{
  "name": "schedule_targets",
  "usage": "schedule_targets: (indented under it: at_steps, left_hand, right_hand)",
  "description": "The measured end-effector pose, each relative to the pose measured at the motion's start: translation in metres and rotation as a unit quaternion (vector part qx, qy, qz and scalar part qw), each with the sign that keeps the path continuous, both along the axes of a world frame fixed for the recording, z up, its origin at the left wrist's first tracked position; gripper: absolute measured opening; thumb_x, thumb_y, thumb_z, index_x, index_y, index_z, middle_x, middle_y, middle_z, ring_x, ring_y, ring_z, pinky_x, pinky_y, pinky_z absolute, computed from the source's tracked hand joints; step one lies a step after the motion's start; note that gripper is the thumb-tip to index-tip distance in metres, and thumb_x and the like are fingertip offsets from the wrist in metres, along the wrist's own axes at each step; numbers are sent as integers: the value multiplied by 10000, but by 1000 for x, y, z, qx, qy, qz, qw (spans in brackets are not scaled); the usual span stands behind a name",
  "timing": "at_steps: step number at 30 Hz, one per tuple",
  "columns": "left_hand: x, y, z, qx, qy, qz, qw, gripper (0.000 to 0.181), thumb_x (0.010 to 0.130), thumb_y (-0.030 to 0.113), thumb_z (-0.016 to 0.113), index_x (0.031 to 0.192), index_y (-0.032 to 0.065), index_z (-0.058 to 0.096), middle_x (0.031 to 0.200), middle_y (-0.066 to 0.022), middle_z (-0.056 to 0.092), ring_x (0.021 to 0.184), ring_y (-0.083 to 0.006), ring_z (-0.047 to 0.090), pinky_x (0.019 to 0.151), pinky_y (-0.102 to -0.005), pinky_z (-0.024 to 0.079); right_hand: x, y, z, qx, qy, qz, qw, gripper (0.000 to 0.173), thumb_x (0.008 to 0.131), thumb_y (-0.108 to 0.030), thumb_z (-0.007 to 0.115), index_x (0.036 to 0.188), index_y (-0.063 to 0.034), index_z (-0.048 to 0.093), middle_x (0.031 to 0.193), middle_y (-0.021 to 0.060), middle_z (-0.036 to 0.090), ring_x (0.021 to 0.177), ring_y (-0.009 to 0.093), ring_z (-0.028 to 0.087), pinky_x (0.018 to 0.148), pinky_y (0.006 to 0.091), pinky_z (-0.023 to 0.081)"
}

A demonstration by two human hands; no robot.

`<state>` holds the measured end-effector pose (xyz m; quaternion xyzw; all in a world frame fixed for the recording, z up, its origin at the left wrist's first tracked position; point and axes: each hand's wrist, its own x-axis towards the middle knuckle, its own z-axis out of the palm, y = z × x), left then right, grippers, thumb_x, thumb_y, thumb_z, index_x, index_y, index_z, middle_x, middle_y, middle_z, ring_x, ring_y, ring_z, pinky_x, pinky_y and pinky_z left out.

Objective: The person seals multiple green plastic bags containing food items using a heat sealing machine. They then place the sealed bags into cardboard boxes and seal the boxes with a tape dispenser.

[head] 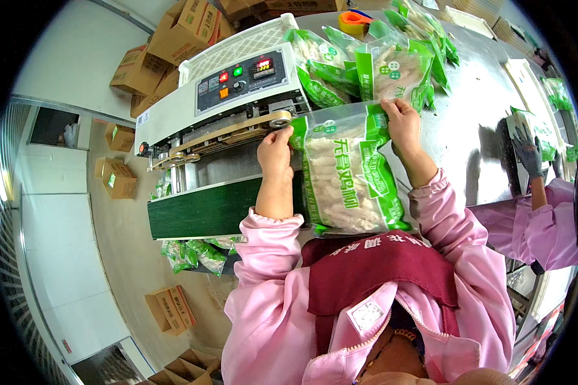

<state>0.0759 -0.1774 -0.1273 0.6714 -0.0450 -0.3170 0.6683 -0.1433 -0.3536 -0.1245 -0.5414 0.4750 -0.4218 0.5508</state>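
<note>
A green and clear plastic bag [347,173] of pale chicken feet hangs upright before my chest, its top edge stretched between both hands. My left hand [275,151] pinches its top left corner, right beside the roller end of a continuous band sealer [221,96]. At the top right corner, my right hand [402,122] grips the bag between thumb and fingers. The sealer's display and buttons are lit. Its green conveyor belt [207,207] runs below the sealing band, left of the bag.
More filled bags [395,72] lie on the metal table [455,130], near an orange tape roll [354,22]. A white plastic crate [241,45] stands behind the sealer. Cardboard boxes [171,308] sit on the floor. At right, a co-worker's gloved hand [529,149] touches another bag.
</note>
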Motion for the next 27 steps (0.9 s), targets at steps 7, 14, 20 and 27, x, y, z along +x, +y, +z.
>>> schedule_targets:
  at_steps: [7, 14, 20, 27]
  left_hand:
    - [51, 36, -17, 18, -69, 24, 997, 228, 837, 169, 798, 956, -15, 736, 850, -24, 694, 681, -99, 570, 612, -258, 441]
    - [84, 65, -6, 67, -118, 25, 990, 286, 861, 226, 789, 1010, -11, 732, 959, -41, 708, 824, -124, 602, 735, -287, 471]
    - [118, 135, 26, 80, -93, 7, 992, 353, 938, 285, 697, 1207, 56, 680, 1065, -48, 712, 954, -137, 632, 819, -309, 474]
    - [102, 200, 82, 73, -162, 190, 966, 401, 943, 261, 664, 1288, 64, 609, 1118, -20, 670, 965, -124, 601, 826, -261, 460]
  right_hand:
    - [57, 22, -16, -11, 2, 17, 1000, 271, 910, -243, 693, 832, 16, 695, 639, 16, 581, 605, 101, 502, 576, 297, 424]
    - [92, 42, -20, -71, 67, 75, 992, 247, 922, -229, 685, 866, 12, 698, 679, 56, 649, 606, 117, 538, 565, 324, 457]
    - [39, 26, 22, -1, -34, 135, 990, 242, 959, -185, 665, 1101, 11, 670, 889, 92, 713, 687, 140, 650, 645, 300, 543]
    - [-92, -73, 26, -165, 53, -17, 985, 182, 928, -113, 685, 1097, -45, 681, 949, 98, 685, 755, 175, 663, 696, 303, 541]
